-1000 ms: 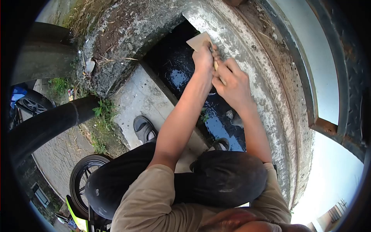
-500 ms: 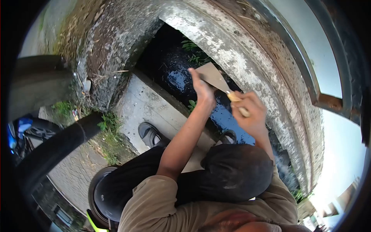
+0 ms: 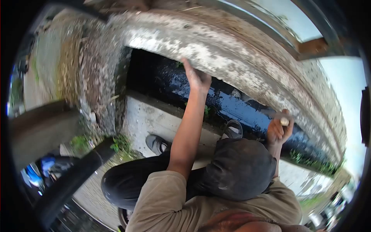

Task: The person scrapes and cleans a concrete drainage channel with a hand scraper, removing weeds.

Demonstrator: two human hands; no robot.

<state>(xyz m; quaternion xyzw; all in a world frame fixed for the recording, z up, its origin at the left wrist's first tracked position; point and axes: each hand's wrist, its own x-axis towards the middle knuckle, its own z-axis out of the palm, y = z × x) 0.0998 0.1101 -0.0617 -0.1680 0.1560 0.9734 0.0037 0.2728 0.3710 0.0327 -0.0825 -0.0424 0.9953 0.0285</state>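
My left hand (image 3: 198,80) reaches across the drain channel to the far concrete wall (image 3: 232,65), its thumb stretched out along the wall's edge. The other fingers are largely out of sight behind the palm, and nothing shows in them. Off to the right, my right hand (image 3: 278,131) is closed around the wooden handle of a putty knife (image 3: 284,121). The handle's round end points toward me. Its blade is smeared by motion and extends left, over the dark water (image 3: 235,108) close to the far wall.
My sandalled feet (image 3: 155,144) rest on the near concrete ledge (image 3: 141,118). A thick black pipe (image 3: 83,168) slants at the left. Green weeds (image 3: 309,160) grow at the channel's right end. A metal frame (image 3: 320,48) rises at the upper right.
The putty knife has moved away from my left hand, rightward and down with my right hand. My left hand stays near the far wall. The whole view has turned.
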